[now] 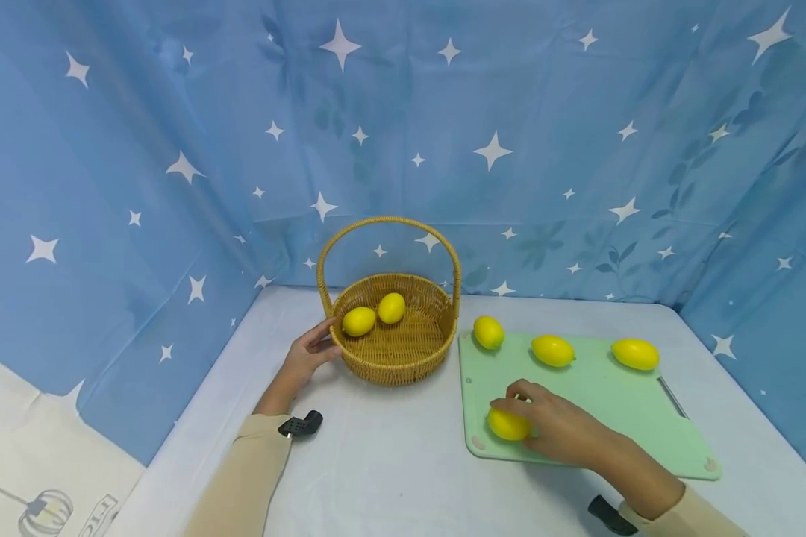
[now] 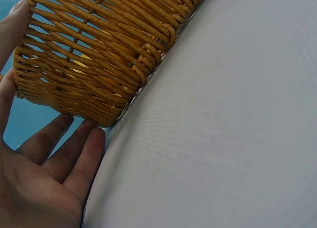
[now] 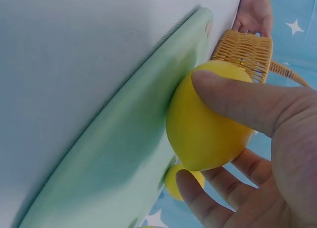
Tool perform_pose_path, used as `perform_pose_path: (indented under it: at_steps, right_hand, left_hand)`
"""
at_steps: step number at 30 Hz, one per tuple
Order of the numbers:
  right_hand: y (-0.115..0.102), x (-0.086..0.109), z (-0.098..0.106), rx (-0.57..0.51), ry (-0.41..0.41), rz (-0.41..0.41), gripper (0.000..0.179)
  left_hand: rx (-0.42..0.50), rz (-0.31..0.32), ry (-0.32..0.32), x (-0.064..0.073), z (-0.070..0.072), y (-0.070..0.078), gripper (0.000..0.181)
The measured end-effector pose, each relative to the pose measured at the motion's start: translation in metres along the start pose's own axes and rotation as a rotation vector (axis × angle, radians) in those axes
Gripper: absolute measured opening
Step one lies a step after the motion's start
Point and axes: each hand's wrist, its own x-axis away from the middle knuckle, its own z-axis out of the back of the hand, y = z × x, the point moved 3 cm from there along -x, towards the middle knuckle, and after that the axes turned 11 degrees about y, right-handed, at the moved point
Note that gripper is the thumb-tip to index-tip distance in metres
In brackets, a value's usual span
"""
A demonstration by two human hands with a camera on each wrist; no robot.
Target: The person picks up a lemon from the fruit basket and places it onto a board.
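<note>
At the left side of a woven basket (image 1: 392, 373) with a tall arched handle, my left hand (image 1: 307, 356) touches the wall, fingertips at the rim. The left wrist view shows its fingers (image 2: 81, 159) fairly straight against the weave. Two lemons (image 1: 359, 321) lie inside the basket, toward its left and back. My right hand (image 1: 557, 421) holds another lemon (image 1: 509, 424) over the near left part of a green cutting board (image 1: 618, 395). In the right wrist view its thumb presses one side of that lemon, with the fingers around the other.
Along the board's far edge sit three more lemons: one at the left corner (image 1: 488, 333), one in the middle (image 1: 553, 350) and one at the right (image 1: 635, 354). A white cloth (image 1: 376, 462) covers the table. Blue star-patterned curtains (image 1: 403, 112) hang behind and at both sides.
</note>
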Motion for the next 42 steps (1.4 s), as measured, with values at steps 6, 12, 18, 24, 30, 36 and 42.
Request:
perform_pose_path:
  at_steps: [6,12,18,24,30,36,42]
  right_hand:
    - [0.0,0.001,0.001,-0.007,-0.006,0.007,0.061]
    - [0.0,0.001,0.001,-0.015,-0.012,0.004,0.062]
    - [0.002,0.001,0.002,-0.038,-0.019,-0.023,0.063]
    - [0.003,0.0,0.002,-0.05,-0.032,-0.05,0.063]
    - [0.004,-0.002,0.002,-0.051,-0.022,-0.055,0.068]
    - [0.007,-0.004,0.001,-0.036,-0.009,-0.038,0.071]
    - [0.005,-0.013,0.003,-0.035,-0.001,-0.005,0.065]
  left_hand:
    - [-0.006,-0.008,0.004,-0.001,0.0,0.002,0.067]
    - [0.006,-0.001,0.004,-0.001,0.0,0.004,0.067]
    - [0.014,-0.012,-0.004,-0.002,0.002,0.003,0.067]
    - [0.007,-0.002,0.006,-0.003,0.002,0.0,0.068]
    - [-0.007,-0.006,0.007,-0.003,0.002,-0.001,0.068]
    - [0.006,0.003,0.012,-0.009,0.003,-0.012,0.066]
    - [-0.006,-0.002,0.03,-0.012,0.006,-0.026,0.064]
